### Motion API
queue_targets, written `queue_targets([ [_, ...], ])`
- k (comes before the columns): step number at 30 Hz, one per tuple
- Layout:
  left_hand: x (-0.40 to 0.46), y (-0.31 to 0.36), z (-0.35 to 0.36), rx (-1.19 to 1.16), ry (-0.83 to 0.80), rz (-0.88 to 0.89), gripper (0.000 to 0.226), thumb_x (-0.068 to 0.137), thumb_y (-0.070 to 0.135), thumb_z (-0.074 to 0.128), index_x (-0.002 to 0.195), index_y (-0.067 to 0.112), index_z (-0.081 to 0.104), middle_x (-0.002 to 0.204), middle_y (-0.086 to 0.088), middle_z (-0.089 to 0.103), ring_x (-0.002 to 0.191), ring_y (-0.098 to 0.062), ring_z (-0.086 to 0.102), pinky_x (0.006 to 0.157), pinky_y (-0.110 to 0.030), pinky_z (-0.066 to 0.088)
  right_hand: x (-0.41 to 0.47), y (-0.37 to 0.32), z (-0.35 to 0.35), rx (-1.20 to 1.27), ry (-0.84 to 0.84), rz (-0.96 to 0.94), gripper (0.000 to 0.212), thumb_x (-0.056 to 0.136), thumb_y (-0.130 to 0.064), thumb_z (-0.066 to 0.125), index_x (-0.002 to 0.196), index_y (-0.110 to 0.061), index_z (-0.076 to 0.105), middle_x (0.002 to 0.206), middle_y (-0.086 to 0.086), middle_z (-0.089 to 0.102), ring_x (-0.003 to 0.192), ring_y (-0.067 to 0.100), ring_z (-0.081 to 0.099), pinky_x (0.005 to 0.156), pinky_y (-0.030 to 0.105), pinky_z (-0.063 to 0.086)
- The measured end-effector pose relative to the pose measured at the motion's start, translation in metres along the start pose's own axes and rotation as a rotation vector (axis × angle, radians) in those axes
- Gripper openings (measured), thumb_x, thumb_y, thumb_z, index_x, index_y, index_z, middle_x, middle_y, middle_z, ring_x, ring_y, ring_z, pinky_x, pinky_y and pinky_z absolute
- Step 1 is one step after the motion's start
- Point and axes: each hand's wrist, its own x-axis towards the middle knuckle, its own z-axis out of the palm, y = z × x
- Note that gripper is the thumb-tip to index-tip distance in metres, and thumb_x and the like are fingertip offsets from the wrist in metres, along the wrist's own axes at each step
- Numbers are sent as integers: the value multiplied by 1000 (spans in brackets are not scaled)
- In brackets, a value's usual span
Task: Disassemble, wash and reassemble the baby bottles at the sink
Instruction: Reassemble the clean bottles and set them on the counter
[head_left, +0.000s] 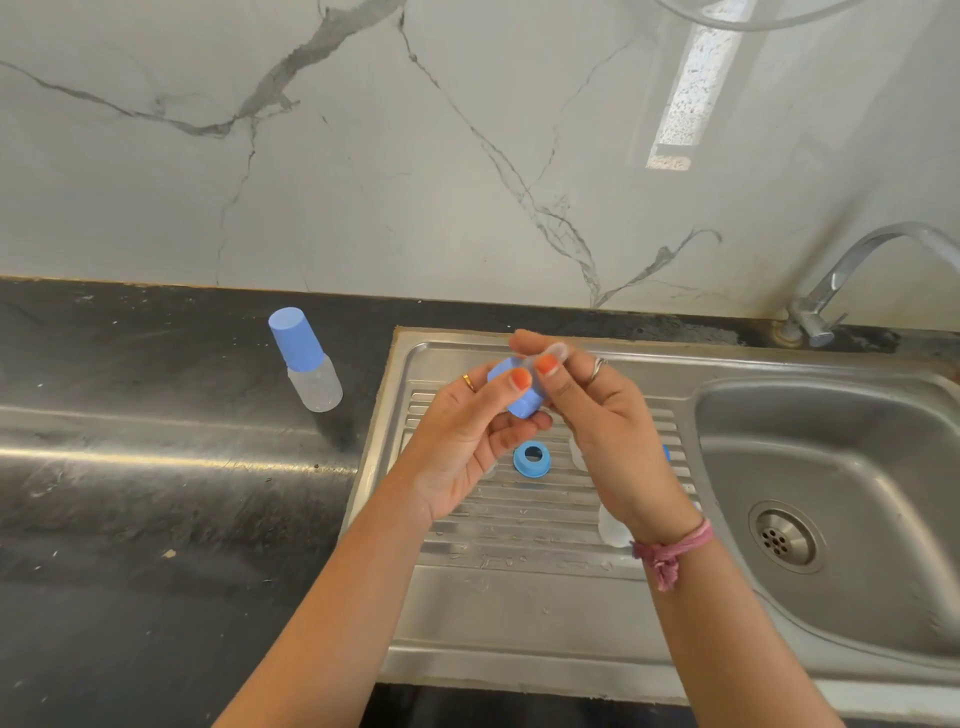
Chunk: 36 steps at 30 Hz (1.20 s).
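Note:
Above the drainboard (519, 587) my left hand (467, 436) grips a blue screw ring (519, 400). My right hand (602, 410) pinches a clear teat (553, 352) that sticks out of the ring's top. A second blue ring (532, 458) lies flat on the drainboard below my hands. A clear bottle body (613, 530) lies on the drainboard, mostly hidden behind my right wrist. A sliver of another blue part (666, 453) shows past my right hand. An assembled bottle with a blue cap (304, 358) stands upright on the black counter to the left.
The steel sink basin (831, 499) with its drain (784, 538) is at the right, with the tap (841, 280) behind it. The black counter (156, 493) stretches to the left. A marble wall rises behind. Water drops lie on the drainboard.

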Motion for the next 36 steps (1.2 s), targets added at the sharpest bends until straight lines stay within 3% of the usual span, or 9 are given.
queue_targets([
  [5, -1, -9, 8, -129, 29, -18, 28, 79, 34, 68, 96, 12, 72, 89, -8, 71, 70, -11, 69, 67, -18, 58, -1, 6, 13, 144, 132, -81, 24, 93, -26, 53, 100, -13, 71, 113, 3, 71, 112, 23, 63, 97, 41, 49],
  [12, -5, -6, 16, -160, 23, -60, 31, 86, 36, 64, 97, 7, 66, 82, -10, 70, 56, -8, 64, 55, -14, 55, -3, -12, 4, 207, 55, 37, 26, 87, -26, 54, 98, -9, 71, 108, 1, 73, 93, 12, 68, 80, 26, 55],
  [16, -8, -11, 16, -179, 15, -95, 38, 81, 33, 64, 107, 6, 65, 90, -11, 69, 63, -10, 66, 60, -16, 57, -6, -16, -15, 29, -104, 114, 36, 86, -34, 55, 115, -15, 65, 119, -2, 69, 105, 11, 66, 85, 24, 53],
  [19, -9, -15, 22, -122, -45, -155, 44, 84, 36, 68, 117, 6, 66, 98, -15, 66, 71, -13, 68, 65, -19, 57, -14, -18, -27, -184, -156, 132, 51, 77, -33, 67, 126, -24, 55, 111, -4, 72, 100, 5, 67, 75, 15, 50],
  [21, -11, -16, 29, -61, -77, -190, 50, 83, 43, 63, 119, 9, 64, 94, -12, 69, 73, -14, 69, 65, -19, 58, -20, -19, -36, -217, -133, 114, 55, 73, -32, 71, 125, -26, 56, 109, 0, 73, 101, 12, 69, 81, 20, 53],
  [26, -6, -38, 43, 330, 15, -174, 70, 74, 62, 53, 124, 13, 54, 101, -4, 74, 80, -15, 71, 70, -24, 57, -33, -38, -60, -68, 110, -74, 54, 78, -21, 70, 129, -15, 53, 115, 1, 71, 106, 13, 67, 87, 22, 52],
  [30, 9, -88, 38, 820, 185, -84, 49, 83, 47, 70, 121, 22, 52, 116, 9, 61, 97, -4, 62, 77, -17, 49, -35, -38, -92, -432, 223, -128, 57, 81, -20, 77, 130, -24, 48, 120, -8, 66, 112, 4, 62, 100, 29, 49],
  [32, 15, -113, 38, 923, 148, -15, 54, 83, 35, 74, 129, 23, 48, 123, 10, 51, 108, -6, 52, 84, -18, 42, -38, -31, -106, -433, 235, -90, 55, 81, -20, 77, 127, -26, 49, 119, -8, 67, 111, 6, 62, 101, 34, 48],
  [36, 24, -137, 47, 1221, -22, 124, 75, 83, 37, 73, 146, 24, 35, 141, 3, 39, 126, -13, 38, 100, -23, 29, -47, -22, -121, -451, 224, -61, 52, 79, -21, 78, 123, -30, 52, 119, -8, 66, 111, 5, 62, 101, 31, 49],
])
